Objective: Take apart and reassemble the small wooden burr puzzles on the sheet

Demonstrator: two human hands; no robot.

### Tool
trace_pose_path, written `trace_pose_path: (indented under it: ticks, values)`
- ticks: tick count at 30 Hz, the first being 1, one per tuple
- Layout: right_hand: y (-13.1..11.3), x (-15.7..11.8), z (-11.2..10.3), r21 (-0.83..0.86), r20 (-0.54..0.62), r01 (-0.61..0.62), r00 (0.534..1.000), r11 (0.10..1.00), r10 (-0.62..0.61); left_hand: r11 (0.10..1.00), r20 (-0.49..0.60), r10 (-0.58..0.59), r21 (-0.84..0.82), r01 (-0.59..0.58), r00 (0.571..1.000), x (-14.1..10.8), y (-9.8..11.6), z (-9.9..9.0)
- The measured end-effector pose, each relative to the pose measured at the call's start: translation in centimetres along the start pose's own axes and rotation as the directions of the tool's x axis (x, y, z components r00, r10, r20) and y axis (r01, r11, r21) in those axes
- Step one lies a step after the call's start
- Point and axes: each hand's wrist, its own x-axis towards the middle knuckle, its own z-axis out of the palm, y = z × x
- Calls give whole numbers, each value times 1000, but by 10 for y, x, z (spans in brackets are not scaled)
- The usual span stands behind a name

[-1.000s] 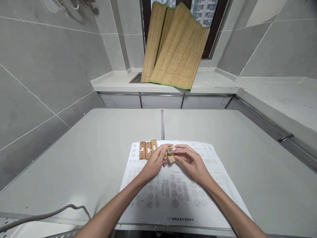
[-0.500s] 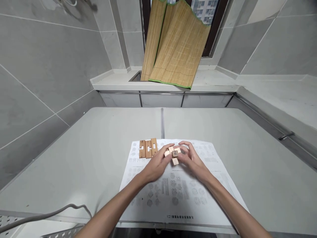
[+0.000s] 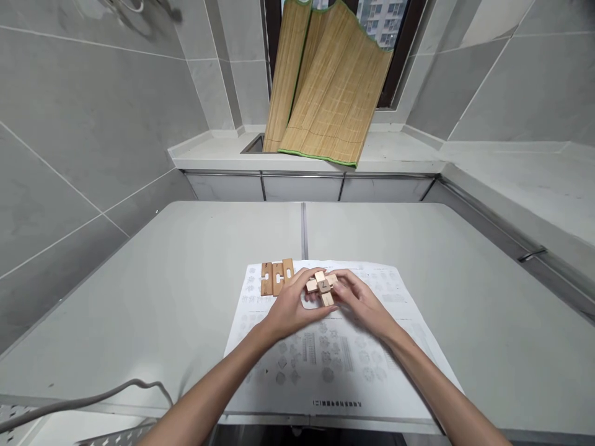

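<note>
The left hand (image 3: 289,308) and right hand (image 3: 367,305) gripped an interlocked cross (image 3: 324,285) in their fingers (image 3: 348,295) over the sheet (image 3: 302,390), while three slotted pieces (image 3: 277,290) lay to the left, not yet joined.

Gray tile wall (image 3: 93,124) on left, pale grout lines (image 3: 93,43); matching tile wall (image 3: 543,87) on right, above white ledge (image 3: 520,167). Dark-framed window (image 3: 400,62) is top center, multi-storey building (image 3: 385,25) outside. Folded bamboo mat (image 3: 334,93), green edging, blocks much of window, bottom at white windowsill (image 3: 400,139). Below sill, marbled tiles (image 3: 302,189) with metal trim (image 3: 302,175). Pale two-panel tabletop (image 3: 232,235), gray seam (image 3: 304,230) runs down the middle. Lighting soft, fairly even.
</note>
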Motion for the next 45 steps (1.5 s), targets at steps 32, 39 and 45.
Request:
trace_pose_path:
  ticks: [32, 39, 45]
  values:
    - [21, 12, -34, -516, -555, -160, 811, 841, -186, 911, -42, 98, 406, -73, 994, 6, -28, -22]
    - [33, 12, -59, -670, -694, -394, 633, 629, -343, 875, 35, 51, 480, -62, 998, 4, -42, -61]
    - [38, 11, -71, -611, -765, -484, 565, 626, -310, 873, 21, -61, 486, 43, 998, -5, -56, -76]
